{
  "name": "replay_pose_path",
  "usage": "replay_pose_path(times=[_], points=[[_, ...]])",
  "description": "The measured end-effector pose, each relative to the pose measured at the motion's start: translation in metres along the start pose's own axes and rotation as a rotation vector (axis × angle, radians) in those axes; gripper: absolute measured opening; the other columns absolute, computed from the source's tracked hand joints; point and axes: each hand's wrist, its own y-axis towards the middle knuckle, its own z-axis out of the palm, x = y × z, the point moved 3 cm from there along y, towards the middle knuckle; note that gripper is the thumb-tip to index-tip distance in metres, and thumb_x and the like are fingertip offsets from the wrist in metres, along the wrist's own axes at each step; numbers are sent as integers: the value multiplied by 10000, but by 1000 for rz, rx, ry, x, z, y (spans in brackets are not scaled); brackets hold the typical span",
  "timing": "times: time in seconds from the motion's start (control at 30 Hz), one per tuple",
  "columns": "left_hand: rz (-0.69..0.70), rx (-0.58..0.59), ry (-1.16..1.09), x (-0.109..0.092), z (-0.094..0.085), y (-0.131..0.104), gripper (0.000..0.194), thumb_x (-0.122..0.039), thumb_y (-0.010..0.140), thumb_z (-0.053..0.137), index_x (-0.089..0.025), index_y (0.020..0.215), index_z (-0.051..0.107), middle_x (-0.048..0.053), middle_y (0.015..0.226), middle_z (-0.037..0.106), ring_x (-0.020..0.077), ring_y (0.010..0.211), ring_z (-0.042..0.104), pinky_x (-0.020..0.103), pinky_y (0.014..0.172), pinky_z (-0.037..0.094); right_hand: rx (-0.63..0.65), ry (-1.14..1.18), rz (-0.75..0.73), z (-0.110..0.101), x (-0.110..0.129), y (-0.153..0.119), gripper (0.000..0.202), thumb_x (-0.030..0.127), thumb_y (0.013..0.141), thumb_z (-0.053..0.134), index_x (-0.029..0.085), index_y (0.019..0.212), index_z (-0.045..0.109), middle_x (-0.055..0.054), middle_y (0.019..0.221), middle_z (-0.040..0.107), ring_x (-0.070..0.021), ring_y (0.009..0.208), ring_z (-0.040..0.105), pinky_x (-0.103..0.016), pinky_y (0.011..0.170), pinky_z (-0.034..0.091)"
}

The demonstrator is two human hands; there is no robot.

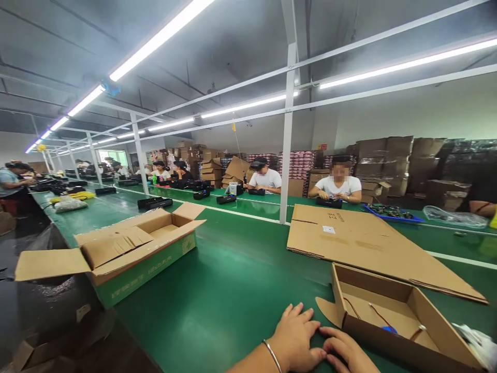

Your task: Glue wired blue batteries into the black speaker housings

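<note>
My left hand (297,336), with a metal bangle on its wrist, lies on the green tabletop (217,290). Its fingers are stretched out, and nothing shows in them. Just to its right is my right hand (345,349), its fingers loosely bent and apart, close to the left thumb; the bottom of the picture cuts it off. No object is visible in it either. Beside my right hand stands a shallow open cardboard box (382,290) with a flap sticking out. Inside are thin wires with small connectors and a blue piece (389,329).
Flattened cardboard (349,233) lies beyond the shallow box. An open green-sided carton (151,267) stands on the left. A white post (288,140) rises from the table. Across it, co-workers (337,181) handle black devices near a blue tray (394,212). White plastic (476,342) lies at right.
</note>
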Motion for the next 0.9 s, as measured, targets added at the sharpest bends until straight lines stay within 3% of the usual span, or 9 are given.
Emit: replay_pose_path(times=[0.13,0.23,0.37,0.47,0.57,0.63,0.67,0.83,0.9], points=[[-16,-11,96,-4,1,2,583,-498,765,532,-295,1302,429,27,1430,324,279,1371,230,547,1161,196,-177,19,4,-7,15,-1,309,149,819,365,158,972,633,-112,1143,587,-209,1092,547,-418,973,442],[-27,-38,106,-4,3,4,564,-431,754,562,-296,1289,444,15,1420,340,270,1369,238,531,1169,193,-238,-19,-37,-17,40,1,390,83,780,361,153,1101,571,-100,1186,550,-194,1141,489,-429,1012,393],[-22,-25,67,4,10,6,569,-300,741,570,-309,1294,436,-1,1437,308,240,1389,192,487,1195,145,-113,-54,-121,-25,83,5,388,127,817,421,185,1188,519,-85,1272,487,-200,1188,423,-415,1022,357],[-40,5,76,9,14,9,492,-323,790,526,-337,1276,454,-28,1435,308,225,1397,173,491,1198,125,23,-31,-198,-29,114,9,350,247,854,465,194,1196,520,-86,1325,451,-224,1227,389,-435,1047,309],[-90,39,102,14,14,13,434,-406,842,440,-317,1265,477,-12,1424,331,239,1387,204,520,1180,163,204,39,-285,-25,133,17,666,510,753,608,250,1335,413,-74,1398,381,-273,1281,343,-471,1079,251],[-88,67,117,16,11,15,501,-481,817,469,-320,1291,445,-9,1429,323,242,1386,207,516,1177,185,289,57,-333,-17,138,26,890,541,626,708,270,1390,340,-78,1414,361,-302,1271,366,-463,1065,282],[-80,85,114,16,11,16,547,-515,802,478,-327,1312,414,-13,1439,304,241,1391,191,518,1179,178,304,50,-365,-12,139,31,900,496,609,731,274,1390,344,-78,1400,383,-307,1248,400,-450,1049,311],[-125,174,71,10,13,17,683,-574,771,479,-258,1364,357,45,1478,207,301,1404,85,566,1177,84,187,-156,-589,5,133,42,445,295,876,471,306,1319,436,26,1309,494,-208,1131,534,-323,958,409],[-150,185,79,4,14,17,680,-563,788,450,-215,1366,364,84,1479,193,312,1404,74,572,1174,84,83,-278,-650,6,131,39,367,290,898,457,289,1264,486,48,1304,492,-178,1090,561,-280,893,438]])
